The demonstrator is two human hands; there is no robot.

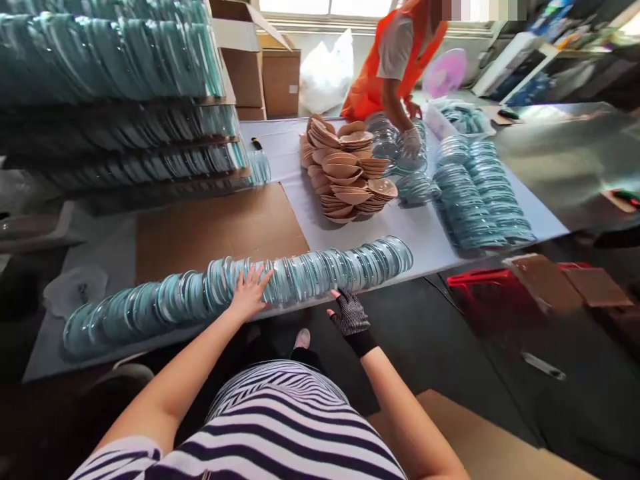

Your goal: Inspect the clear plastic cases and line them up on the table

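Observation:
A long row of clear, teal-tinted round discs (305, 277) leans on edge along the near side of the white table. My bare left hand (250, 292) rests on the middle of this row with its fingers spread. In a dark fingerless glove, my right hand (351, 313) is just off the table's near edge, below the row. Its fingers are apart, and nothing shows in them. A flat sheet of brown cardboard (225, 230) lies behind the row. Exactly what kind of discs these are, I cannot tell.
Stacked tan cup-shaped pieces (345, 170) stand mid-table. Beyond them, a person in an orange vest (367, 73) reaches into more clear discs. Teal stacks (470, 193) fill the right side, near a white bin (457, 120). Layered discs on cardboard (115, 60) rise at left.

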